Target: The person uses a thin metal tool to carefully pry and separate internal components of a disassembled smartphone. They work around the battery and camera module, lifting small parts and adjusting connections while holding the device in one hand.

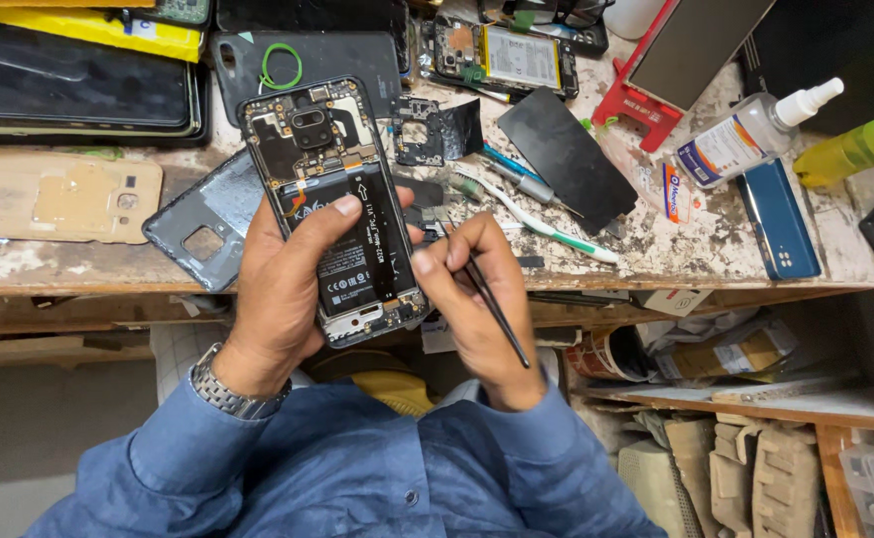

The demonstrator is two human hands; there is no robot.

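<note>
Head view looks down on a cluttered repair bench. Just left of the frame's centre, the left hand [283, 294] is closed around an opened smartphone [332, 204] whose back is off, fingers wrapped behind it and the thumb pressed across its black battery [357, 254]. The phone tilts a little, camera module toward the top of the frame, circuit board exposed at both ends. Just right of it, the right hand [477, 299] pinches a thin black tool [492, 304] like a pen, its tip at the phone's right edge and its shaft slanting down toward the lower right. A metal wristwatch [223, 391] sits on the left wrist above blue shirt sleeves [357, 468].

Beneath the phone, to the left, a grey back cover [193, 234] lies on the worn bench top [78, 261]. At the left edge rests a tan phone case [53, 199]. Near the top centre lies another opened phone [502, 55] with a pale battery. A white-and-green toothbrush [547, 224] and a black rectangular sheet [567, 154] sit right of centre. Toward the upper right stand a clear spray bottle [756, 130] and a yellow-green bottle [856, 149], with a blue phone [778, 219] lying below them.
</note>
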